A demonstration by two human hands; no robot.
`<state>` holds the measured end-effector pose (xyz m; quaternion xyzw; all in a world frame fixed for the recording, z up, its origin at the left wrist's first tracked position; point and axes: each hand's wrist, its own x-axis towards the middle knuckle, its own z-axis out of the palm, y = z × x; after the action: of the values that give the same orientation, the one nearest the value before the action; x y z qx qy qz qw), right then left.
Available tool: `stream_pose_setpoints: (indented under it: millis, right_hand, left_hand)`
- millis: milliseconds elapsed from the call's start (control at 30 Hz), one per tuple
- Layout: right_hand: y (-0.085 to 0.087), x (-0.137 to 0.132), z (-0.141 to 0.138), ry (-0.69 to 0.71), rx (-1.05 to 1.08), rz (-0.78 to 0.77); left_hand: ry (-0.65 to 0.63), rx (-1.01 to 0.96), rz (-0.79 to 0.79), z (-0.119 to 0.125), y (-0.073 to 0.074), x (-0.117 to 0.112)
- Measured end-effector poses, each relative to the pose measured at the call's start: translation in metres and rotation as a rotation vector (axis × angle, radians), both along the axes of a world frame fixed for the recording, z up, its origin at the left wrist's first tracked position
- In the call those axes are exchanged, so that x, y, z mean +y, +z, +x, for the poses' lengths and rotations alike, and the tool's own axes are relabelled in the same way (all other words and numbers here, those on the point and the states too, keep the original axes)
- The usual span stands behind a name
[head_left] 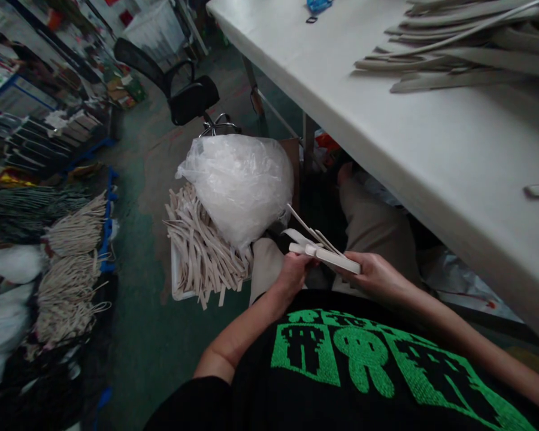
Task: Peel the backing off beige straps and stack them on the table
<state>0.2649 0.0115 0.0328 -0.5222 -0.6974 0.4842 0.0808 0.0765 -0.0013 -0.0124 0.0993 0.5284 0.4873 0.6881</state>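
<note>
Hands meet low over the lap, below the edge of the long white table (386, 120): the left hand (291, 274) and the right hand (372, 274) each close around one end of a small bundle of flat beige fabric strips (330, 256), probably to keep them squared together, though the dim view blurs the fingers. More such strips fill a white crate (202, 251) beside a crumpled clear plastic bag (240, 182), within reach.

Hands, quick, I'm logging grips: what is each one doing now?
Left hand: closed on the near end of the strap bundle.
Right hand: closed under the same strap bundle.
</note>
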Motion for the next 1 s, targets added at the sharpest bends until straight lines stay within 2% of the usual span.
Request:
stream_pose_setpoints:
  millis: [133, 233, 300, 367, 467, 533, 600, 700, 800, 900, 1000]
  right_hand:
    - [0.003, -0.009, 0.012, 0.018, -0.057, -0.018]
    - [0.002, -0.006, 0.001, -0.043, -0.02, 0.01]
    - [0.001, 0.002, -0.011, -0.107, 0.065, -0.002]
    - [0.001, 0.01, -0.017, -0.195, 0.194, -0.058]
    - [0.003, 0.021, -0.013, -0.362, 0.422, -0.133]
    - [0.004, 0.026, -0.006, -0.416, 0.539, -0.125]
    - [0.004, 0.031, -0.005, -0.39, 0.634, -0.102]
    - [0.002, 0.037, -0.015, -0.255, 0.764, -0.131]
    - [-0.001, 0.038, -0.031, -0.147, 0.783, -0.174]
    - [0.0, 0.036, -0.034, -0.191, 0.751, -0.155]
    - [0.01, 0.031, -0.022, -0.233, 0.75, -0.129]
  left_hand:
    - [0.061, 0.002, -0.072, -0.012, 0.004, 0.006]
    - [-0.054, -0.005, -0.096, -0.002, 0.005, 0.0]
    - [-0.12, -0.019, -0.064, 0.005, 0.01, -0.005]
    - [-0.112, -0.036, -0.032, 0.003, 0.017, -0.005]
    - [-0.092, -0.083, -0.022, -0.012, 0.029, 0.001]
    - [-0.099, -0.121, -0.04, -0.021, 0.036, 0.004]
    - [-0.118, -0.155, -0.07, -0.023, 0.043, 0.004]
    - [-0.179, -0.225, -0.082, -0.012, 0.052, -0.001]
    - [-0.262, -0.284, -0.03, 0.001, 0.058, -0.008]
    - [-0.358, -0.324, -0.054, 0.002, 0.055, -0.013]
    - [-0.446, -0.431, -0.191, -0.005, 0.033, -0.012]
